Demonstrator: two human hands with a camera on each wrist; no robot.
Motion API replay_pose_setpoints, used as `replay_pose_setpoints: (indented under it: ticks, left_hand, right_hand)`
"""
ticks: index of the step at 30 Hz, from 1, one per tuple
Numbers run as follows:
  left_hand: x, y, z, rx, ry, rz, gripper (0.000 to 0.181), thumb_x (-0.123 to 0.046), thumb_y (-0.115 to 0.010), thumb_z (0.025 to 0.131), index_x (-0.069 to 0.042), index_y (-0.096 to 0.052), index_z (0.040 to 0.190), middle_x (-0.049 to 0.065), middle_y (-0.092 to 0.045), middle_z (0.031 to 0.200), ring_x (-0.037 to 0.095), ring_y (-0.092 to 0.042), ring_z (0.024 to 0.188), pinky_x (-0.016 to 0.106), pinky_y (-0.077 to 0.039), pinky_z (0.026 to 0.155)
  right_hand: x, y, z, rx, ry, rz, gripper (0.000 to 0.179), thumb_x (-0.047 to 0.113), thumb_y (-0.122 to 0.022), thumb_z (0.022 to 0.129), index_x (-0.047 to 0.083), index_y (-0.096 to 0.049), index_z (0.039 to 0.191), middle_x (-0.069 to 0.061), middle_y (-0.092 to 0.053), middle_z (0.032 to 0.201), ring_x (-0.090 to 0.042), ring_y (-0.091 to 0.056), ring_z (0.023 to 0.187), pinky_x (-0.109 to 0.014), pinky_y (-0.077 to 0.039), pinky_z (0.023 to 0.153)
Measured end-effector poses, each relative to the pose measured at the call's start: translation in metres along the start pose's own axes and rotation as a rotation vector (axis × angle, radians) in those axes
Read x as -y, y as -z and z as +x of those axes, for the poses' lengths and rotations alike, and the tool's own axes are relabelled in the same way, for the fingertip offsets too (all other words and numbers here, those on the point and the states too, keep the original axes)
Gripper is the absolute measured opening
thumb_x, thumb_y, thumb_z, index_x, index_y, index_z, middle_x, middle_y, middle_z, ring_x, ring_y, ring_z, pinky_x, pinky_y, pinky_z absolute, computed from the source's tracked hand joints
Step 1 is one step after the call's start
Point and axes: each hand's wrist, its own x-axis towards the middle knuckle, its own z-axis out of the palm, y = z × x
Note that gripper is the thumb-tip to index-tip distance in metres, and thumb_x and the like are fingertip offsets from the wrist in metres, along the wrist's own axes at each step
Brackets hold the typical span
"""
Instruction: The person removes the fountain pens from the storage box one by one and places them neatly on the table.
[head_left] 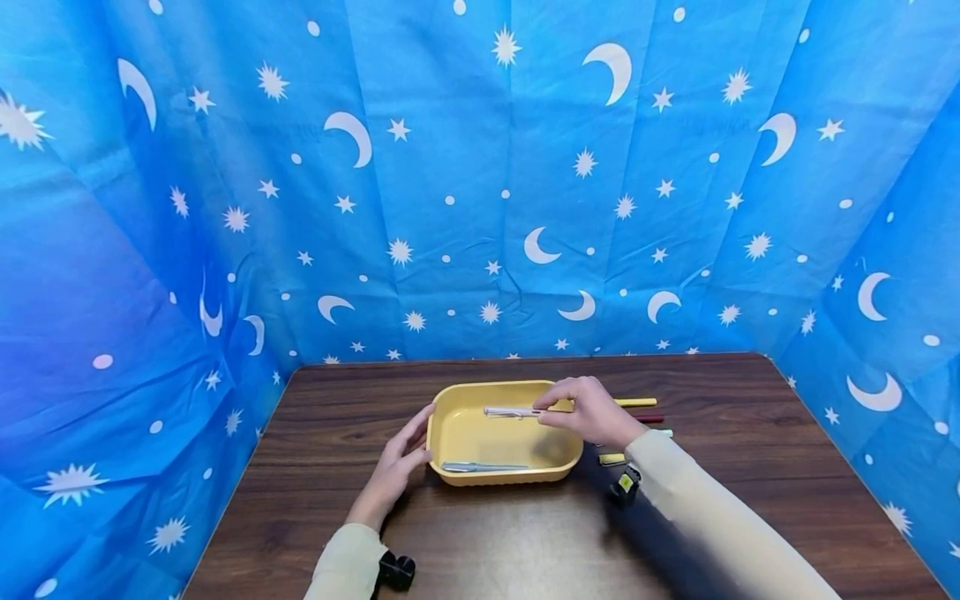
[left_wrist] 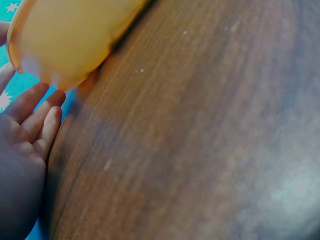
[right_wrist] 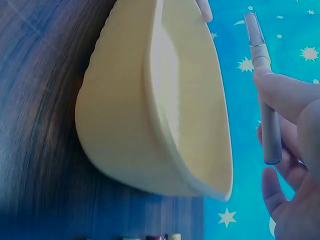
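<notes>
A yellow plastic tub (head_left: 491, 477) sits on the table with its long side toward me. My right hand (head_left: 592, 410) pinches a pale pen (head_left: 510, 412) between thumb and fingers above the tub's right half. In the right wrist view this pen (right_wrist: 271, 132) has a clear cap and a greyish-lilac barrel. Inside the tub, along its near wall, lies a light-blue pen (head_left: 480, 467). My left hand (head_left: 390, 467) rests its extended fingers against the tub's left end, and in the left wrist view the fingers (left_wrist: 44, 117) are loosely spread by the wall.
Right of the tub lie a yellow pen (head_left: 637, 402), a dark red pen (head_left: 651, 418) and a pale green pen (head_left: 666, 432), partly behind my right hand. A short yellow piece (head_left: 611, 459) shows near my right wrist. Blue star-patterned cloth (head_left: 480, 167) surrounds the wooden table (head_left: 780, 483).
</notes>
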Motion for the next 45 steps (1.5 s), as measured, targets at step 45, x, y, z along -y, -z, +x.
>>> replay_pose_setpoints:
  ticks: [45]
  left_hand:
    - [-0.002, -0.002, -0.001, -0.015, 0.018, 0.015, 0.076, 0.002, -0.059, 0.093, -0.021, -0.041, 0.163, 0.004, -0.036, 0.169, 0.027, -0.037, 0.153, 0.014, -0.037, 0.112]
  right_hand:
    - [-0.033, 0.048, -0.102, -0.211, -0.112, -0.138, 0.018, 0.018, -0.083, 0.090, 0.025, -0.083, 0.106, 0.014, -0.075, 0.100, -0.006, -0.066, 0.091, -0.031, -0.061, 0.075]
